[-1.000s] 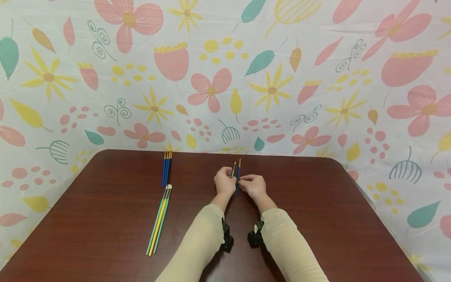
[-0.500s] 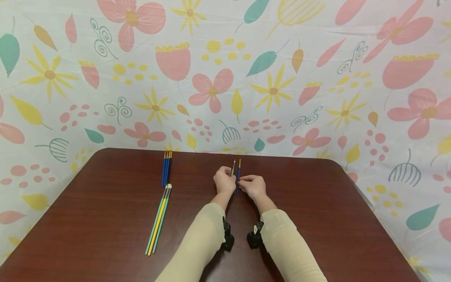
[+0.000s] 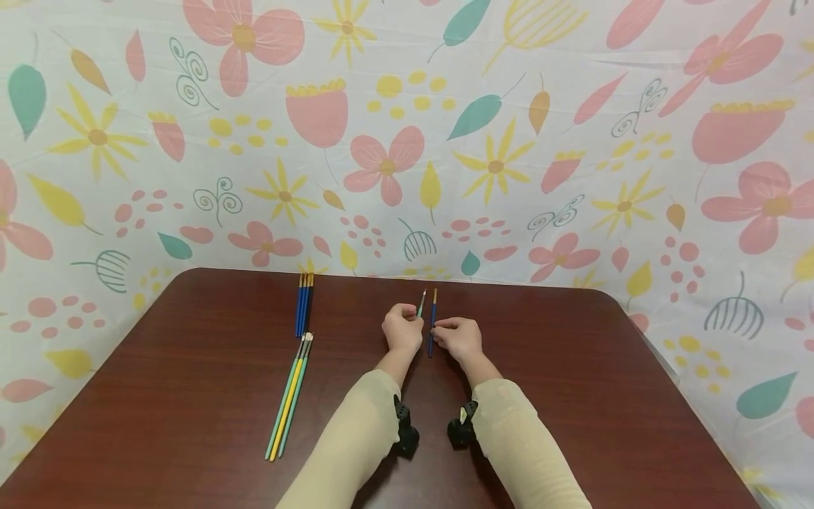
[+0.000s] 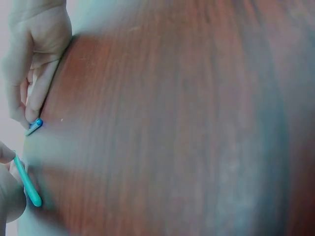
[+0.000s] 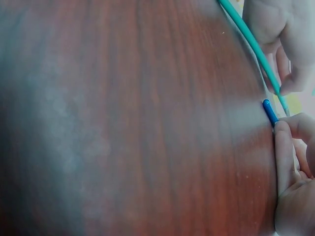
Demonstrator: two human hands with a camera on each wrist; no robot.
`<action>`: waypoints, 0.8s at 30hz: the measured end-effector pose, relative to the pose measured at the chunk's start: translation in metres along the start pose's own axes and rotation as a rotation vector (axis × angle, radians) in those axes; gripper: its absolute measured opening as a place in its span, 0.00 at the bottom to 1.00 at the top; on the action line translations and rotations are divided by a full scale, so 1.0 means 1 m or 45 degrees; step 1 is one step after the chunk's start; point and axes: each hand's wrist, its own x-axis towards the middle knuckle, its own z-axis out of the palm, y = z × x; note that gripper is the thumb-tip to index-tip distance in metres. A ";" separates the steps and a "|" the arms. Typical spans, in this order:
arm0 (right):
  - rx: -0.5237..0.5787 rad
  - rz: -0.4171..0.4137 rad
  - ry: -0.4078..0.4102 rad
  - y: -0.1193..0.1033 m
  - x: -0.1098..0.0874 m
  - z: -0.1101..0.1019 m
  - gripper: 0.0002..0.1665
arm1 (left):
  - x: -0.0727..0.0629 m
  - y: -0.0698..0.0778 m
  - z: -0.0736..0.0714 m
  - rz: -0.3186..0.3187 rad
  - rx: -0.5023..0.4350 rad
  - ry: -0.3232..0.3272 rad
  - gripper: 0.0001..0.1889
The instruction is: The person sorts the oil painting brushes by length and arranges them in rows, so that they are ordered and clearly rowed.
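In the head view my left hand (image 3: 402,330) holds a green paintbrush (image 3: 421,305) between thumb and fingers, its bristle tip pointing away from me. Much of that brush's handle is hidden by the hand there, but the right wrist view shows the green handle (image 5: 256,49) raised at a slant. Just to the right, my right hand (image 3: 460,337) pinches a blue paintbrush (image 3: 434,314) that lies lengthwise at the tabletop, bristles toward the far edge. A small gap separates the two brushes. The blue handle end (image 5: 269,111) sticks out from my right fingertips.
On the left of the brown table (image 3: 572,396) lies a row of several blue paintbrushes (image 3: 304,307) near the back edge. Closer to me are green and yellow paintbrushes (image 3: 289,399) side by side. A flowered cloth (image 3: 407,141) hangs behind the table.
My left hand has drifted slightly left with the green paintbrush, widening the gap to the right hand a little. The right hand keeps its pinch on the blue paintbrush.
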 end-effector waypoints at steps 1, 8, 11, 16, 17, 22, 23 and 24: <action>0.005 0.001 -0.001 0.000 0.000 0.000 0.13 | 0.000 0.000 -0.001 -0.008 -0.010 0.003 0.08; 0.018 0.006 -0.006 -0.001 0.000 -0.001 0.13 | 0.001 0.003 -0.010 -0.055 -0.027 -0.003 0.08; 0.019 -0.003 -0.004 -0.001 0.000 -0.001 0.13 | 0.001 0.003 -0.015 -0.046 -0.022 0.000 0.08; 0.021 -0.017 -0.003 0.001 0.001 -0.001 0.13 | 0.002 0.005 -0.023 -0.043 -0.044 0.013 0.09; 0.021 -0.017 -0.005 0.001 0.001 -0.001 0.13 | 0.003 0.005 -0.025 -0.041 -0.048 0.017 0.09; 0.025 -0.011 -0.022 0.002 0.000 -0.002 0.13 | 0.006 0.005 -0.035 -0.031 -0.026 0.032 0.08; 0.028 -0.012 -0.024 0.002 0.000 -0.002 0.13 | 0.006 0.005 -0.037 -0.028 -0.018 0.034 0.08; 0.031 -0.008 -0.026 0.002 0.000 -0.002 0.13 | 0.007 0.004 -0.039 -0.028 -0.014 0.035 0.08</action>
